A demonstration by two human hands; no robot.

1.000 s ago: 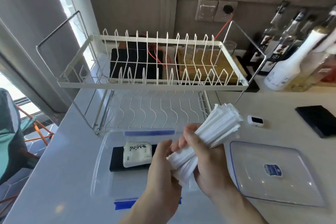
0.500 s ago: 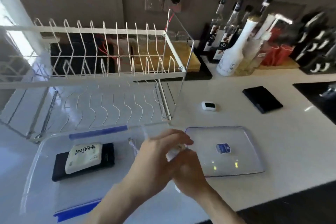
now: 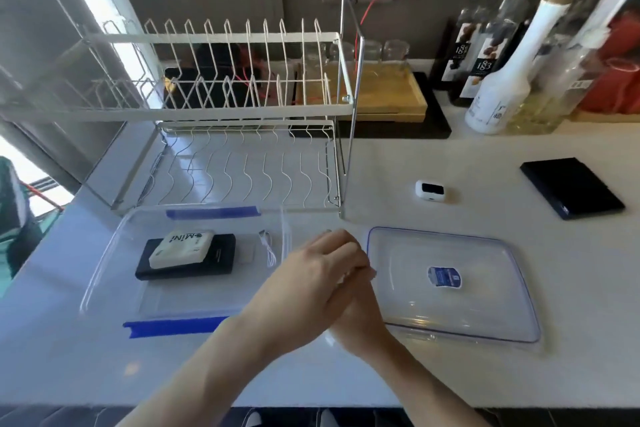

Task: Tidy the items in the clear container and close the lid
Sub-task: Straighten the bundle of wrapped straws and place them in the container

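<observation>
Both hands meet over the near right corner of the container (image 3: 104, 274), the left hand (image 3: 311, 274) laid across the right hand (image 3: 360, 308), fingers curled together; only a sliver of white shows between them, so what the grip holds cannot be told. Inside the clear container on the white table (image 3: 519, 374), a black pack (image 3: 221, 253) lies flat toward the far left, with a white pouch (image 3: 181, 248) marked "MiNi" resting on top of it. Just right of the pack sit a small clear square (image 3: 248, 256) and a thin white cable (image 3: 268, 248). Blue tape (image 3: 173, 326) marks the table along the container's near edge, and a second blue strip (image 3: 213, 212) runs along its far edge. The clear lid (image 3: 485, 315), edged in blue and bearing a small blue label, lies flat on the table just right of the hands, off the container. A white wire dish rack (image 3: 221, 107) stands behind the container. Farther right on the table are a small white device (image 3: 431, 190) and a black wallet (image 3: 571, 186), well apart from the lid. Bottles (image 3: 498, 90) line the back wall beside a wooden board (image 3: 388, 97).
</observation>
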